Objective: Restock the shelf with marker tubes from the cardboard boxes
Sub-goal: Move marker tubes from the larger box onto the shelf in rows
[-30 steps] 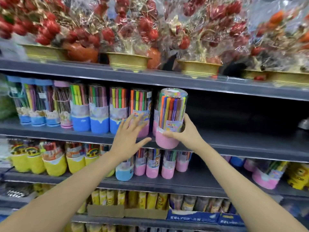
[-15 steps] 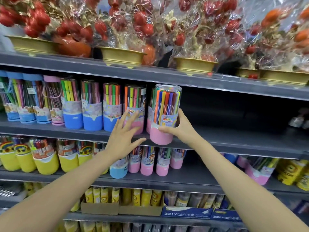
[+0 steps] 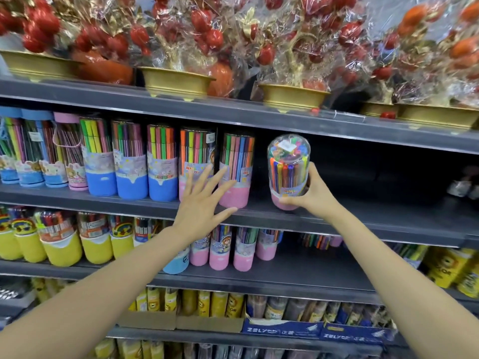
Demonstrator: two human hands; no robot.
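My right hand [image 3: 312, 195] grips a clear marker tube with a pink base [image 3: 288, 172], tilted top toward me at the front edge of the grey middle shelf [image 3: 363, 218]. Its base is low over the shelf, to the right of the row. My left hand [image 3: 204, 203] is spread open, fingers straight, in front of two pink-based marker tubes [image 3: 234, 169] that end a row of blue-based tubes [image 3: 132, 161]. I cannot tell whether its fingertips touch them.
To the right of the held tube the middle shelf is dark and bare. Gold pots of wrapped red fruit [image 3: 176, 79] stand on the shelf above. Yellow and pink tubes [image 3: 220, 250] fill the shelf below; cardboard trays [image 3: 181, 322] sit lower down.
My right hand has carried the tube to the right, away from the row, and tipped its top toward me. My left hand has stayed spread in front of the pink-based tubes.
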